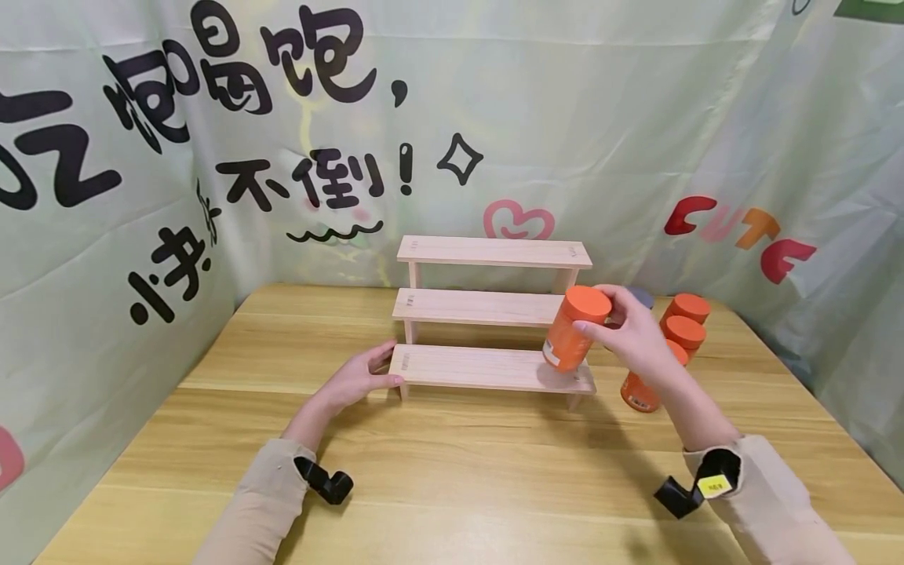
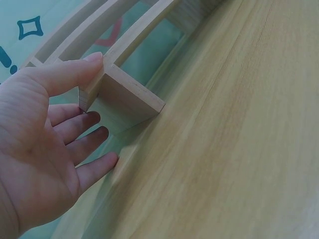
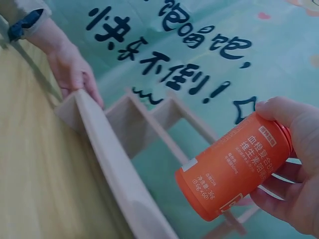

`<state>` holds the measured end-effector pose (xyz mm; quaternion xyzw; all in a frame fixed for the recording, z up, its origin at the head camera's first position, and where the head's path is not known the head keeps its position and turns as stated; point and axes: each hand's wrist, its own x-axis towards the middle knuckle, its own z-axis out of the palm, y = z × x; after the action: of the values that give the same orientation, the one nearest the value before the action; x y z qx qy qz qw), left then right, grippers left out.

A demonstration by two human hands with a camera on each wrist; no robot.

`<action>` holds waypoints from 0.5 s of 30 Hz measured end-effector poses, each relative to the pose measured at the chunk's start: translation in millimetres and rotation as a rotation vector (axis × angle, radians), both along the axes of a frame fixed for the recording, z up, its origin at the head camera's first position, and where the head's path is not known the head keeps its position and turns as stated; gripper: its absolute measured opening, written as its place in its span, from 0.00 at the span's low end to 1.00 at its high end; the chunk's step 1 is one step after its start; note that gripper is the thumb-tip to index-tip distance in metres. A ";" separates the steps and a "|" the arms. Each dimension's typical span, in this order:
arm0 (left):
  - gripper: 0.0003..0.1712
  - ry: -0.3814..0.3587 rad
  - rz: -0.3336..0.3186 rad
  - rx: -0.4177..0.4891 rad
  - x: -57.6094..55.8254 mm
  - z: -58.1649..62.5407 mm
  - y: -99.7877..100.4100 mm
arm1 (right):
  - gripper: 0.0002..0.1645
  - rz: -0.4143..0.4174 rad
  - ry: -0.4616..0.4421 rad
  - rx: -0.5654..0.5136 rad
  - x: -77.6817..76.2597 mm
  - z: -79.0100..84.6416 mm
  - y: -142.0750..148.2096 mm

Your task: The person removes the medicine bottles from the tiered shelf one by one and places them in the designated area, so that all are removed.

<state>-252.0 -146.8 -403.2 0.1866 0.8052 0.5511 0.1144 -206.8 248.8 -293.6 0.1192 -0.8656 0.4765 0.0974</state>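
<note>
A three-tier wooden display shelf (image 1: 487, 367) stands on the table. My left hand (image 1: 363, 375) grips the left end of its lowest step, thumb (image 2: 82, 74) at the front corner and the other fingers spread beside the end. My right hand (image 1: 636, 329) holds an orange supplement bottle (image 1: 569, 333) by its upper part, near the orange lid. The bottle is tilted over the right end of the lowest step, its base close above the wood. White print shows on the bottle's label (image 3: 234, 172) in the right wrist view.
Several more orange-lidded bottles (image 1: 683, 333) are grouped on the table to the right of the shelf, partly behind my right hand. A blue-grey lid (image 1: 641, 297) shows among them. A printed curtain (image 1: 600, 141) hangs behind the wooden table (image 1: 452, 486).
</note>
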 end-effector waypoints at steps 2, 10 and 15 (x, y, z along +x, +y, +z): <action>0.47 -0.006 0.009 -0.002 -0.4 -0.4 0.0 | 0.34 -0.023 0.022 0.005 1.0 5.2 5.8; 0.48 0.006 0.007 -0.006 -1.3 -0.7 0.0 | 0.30 -0.121 0.087 -0.008 5.9 24.3 35.1; 0.48 0.011 0.000 -0.005 -1.3 -1.7 -0.8 | 0.28 -0.189 0.086 -0.018 10.3 32.9 55.0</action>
<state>-253.3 -147.7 -404.9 0.1894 0.8072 0.5481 0.1106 -196.5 303.9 -260.7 0.0567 -0.8637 0.4673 0.1802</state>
